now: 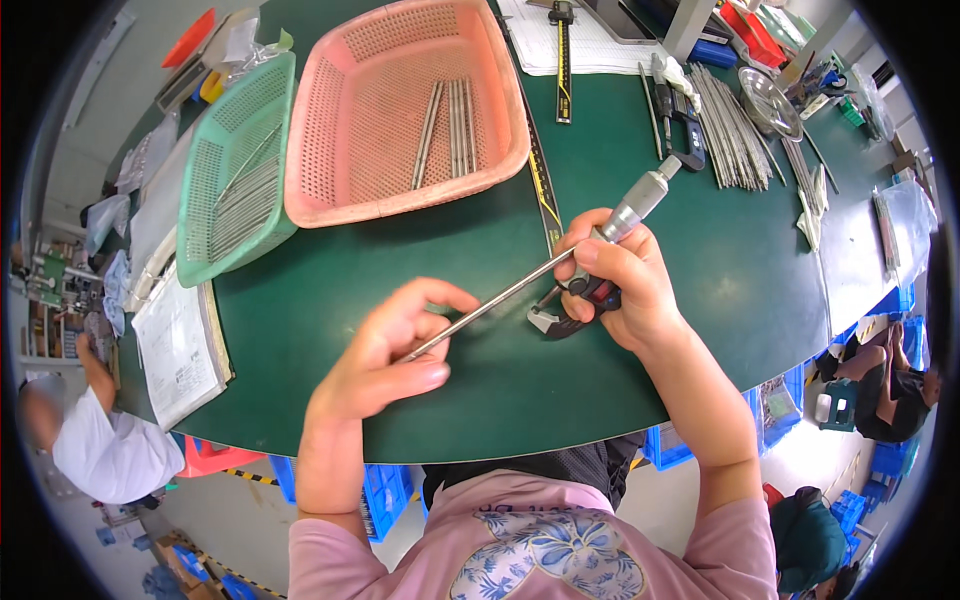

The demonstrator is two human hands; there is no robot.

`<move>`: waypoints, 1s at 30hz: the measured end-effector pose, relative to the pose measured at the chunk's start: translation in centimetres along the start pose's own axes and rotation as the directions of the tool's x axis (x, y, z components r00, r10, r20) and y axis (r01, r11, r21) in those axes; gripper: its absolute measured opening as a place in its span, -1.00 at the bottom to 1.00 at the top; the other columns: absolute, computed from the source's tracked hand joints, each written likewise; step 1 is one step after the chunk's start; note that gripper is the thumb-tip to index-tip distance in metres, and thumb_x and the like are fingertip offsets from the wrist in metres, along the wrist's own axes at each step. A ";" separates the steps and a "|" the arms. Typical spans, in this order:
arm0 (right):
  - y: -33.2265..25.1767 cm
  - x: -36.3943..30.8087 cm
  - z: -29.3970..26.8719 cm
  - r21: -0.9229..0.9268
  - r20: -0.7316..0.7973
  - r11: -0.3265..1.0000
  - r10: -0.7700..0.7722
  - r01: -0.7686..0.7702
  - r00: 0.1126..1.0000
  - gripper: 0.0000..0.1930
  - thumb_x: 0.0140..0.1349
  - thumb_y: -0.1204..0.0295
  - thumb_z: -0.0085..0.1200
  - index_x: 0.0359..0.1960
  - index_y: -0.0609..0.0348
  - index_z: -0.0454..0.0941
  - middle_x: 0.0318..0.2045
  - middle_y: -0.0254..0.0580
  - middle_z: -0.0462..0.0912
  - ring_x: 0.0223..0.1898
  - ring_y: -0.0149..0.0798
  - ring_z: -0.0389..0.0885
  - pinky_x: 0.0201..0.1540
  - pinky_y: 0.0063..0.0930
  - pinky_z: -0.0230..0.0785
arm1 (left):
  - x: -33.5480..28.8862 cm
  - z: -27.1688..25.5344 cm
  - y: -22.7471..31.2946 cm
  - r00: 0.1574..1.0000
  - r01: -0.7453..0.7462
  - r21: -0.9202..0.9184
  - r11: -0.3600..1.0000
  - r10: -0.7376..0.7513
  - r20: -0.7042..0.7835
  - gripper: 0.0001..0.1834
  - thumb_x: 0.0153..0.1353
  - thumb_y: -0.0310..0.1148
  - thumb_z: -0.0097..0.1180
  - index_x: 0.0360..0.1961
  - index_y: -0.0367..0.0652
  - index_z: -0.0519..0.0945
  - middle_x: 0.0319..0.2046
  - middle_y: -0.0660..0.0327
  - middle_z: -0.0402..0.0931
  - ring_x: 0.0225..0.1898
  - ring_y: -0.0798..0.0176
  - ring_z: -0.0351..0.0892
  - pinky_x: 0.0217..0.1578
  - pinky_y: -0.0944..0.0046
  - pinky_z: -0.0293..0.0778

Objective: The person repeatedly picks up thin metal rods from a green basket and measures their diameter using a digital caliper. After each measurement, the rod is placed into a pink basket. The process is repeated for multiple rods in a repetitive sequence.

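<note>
A thin metal rod [505,294] slants across the space between my two hands, over the green table. My left hand [385,350] has its curled fingers and thumb around the rod's lower end. My right hand [625,275] is closed around a micrometer [640,200] with a silver thimble and a dark frame. The rod's upper end meets the right thumb and fingers, by the micrometer. Whether that end lies between the measuring faces is hidden by the fingers. The micrometer's curved jaw [553,322] shows below the rod.
A pink basket [400,208] holds several rods; a green basket [190,240] beside it holds many more. Rods [730,130], another micrometer [690,135] and a metal bowl [770,100] lie at the far right. A caliper [564,70] rests on paper. Papers [180,350] lie left.
</note>
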State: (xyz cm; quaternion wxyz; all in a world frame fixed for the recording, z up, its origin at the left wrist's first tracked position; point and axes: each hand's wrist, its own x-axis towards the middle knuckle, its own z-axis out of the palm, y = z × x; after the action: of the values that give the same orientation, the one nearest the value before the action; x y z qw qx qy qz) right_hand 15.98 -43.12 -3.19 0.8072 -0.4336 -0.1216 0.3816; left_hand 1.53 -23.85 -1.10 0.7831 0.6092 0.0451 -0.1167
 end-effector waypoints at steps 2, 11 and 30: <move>0.2 0.0 0.1 0.004 0.006 1.000 0.015 -0.015 1.000 -0.88 0.02 0.45 0.07 -0.43 0.22 0.46 -0.58 -0.16 0.52 -0.75 -0.45 0.37 -0.71 -0.64 0.19 | -0.3 -0.9 1.1 0.984 -0.111 -0.225 0.968 0.139 0.111 -0.34 -0.15 -0.41 0.14 0.05 -0.27 0.22 -0.57 0.22 0.35 -0.63 0.53 0.20 -0.62 0.54 0.08; 1.7 -0.7 2.2 -0.094 0.083 0.975 0.209 -0.201 0.974 -0.90 0.00 0.48 0.06 -0.51 0.28 0.46 -0.57 -0.18 0.52 -0.69 -0.46 0.38 -0.71 -0.66 0.21 | 2.5 1.7 -3.5 0.904 -0.416 -0.152 0.897 0.389 -0.177 -0.66 0.10 -0.50 0.05 -0.08 -0.24 0.31 -0.35 0.12 0.43 -0.39 0.39 0.47 -0.47 0.44 0.43; 0.0 -0.2 1.1 0.214 0.064 0.953 0.203 -0.212 0.977 -0.37 0.23 -0.07 -0.58 -0.35 0.27 0.38 -0.57 -0.05 0.45 -0.84 -0.34 0.24 -0.77 -0.57 0.19 | 2.8 2.3 -4.1 0.971 -0.211 -0.162 0.964 0.189 -0.143 -0.85 0.15 -0.43 0.04 -0.30 -0.28 0.43 -0.32 0.13 0.48 -0.29 0.31 0.51 -0.32 0.37 0.48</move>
State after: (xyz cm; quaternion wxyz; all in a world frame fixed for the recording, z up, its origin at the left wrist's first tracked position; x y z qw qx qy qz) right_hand 15.26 -42.56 -2.50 0.8028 -0.3441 -0.0490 0.4844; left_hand 3.08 -27.38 -4.96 0.8371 0.5453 0.0426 0.0064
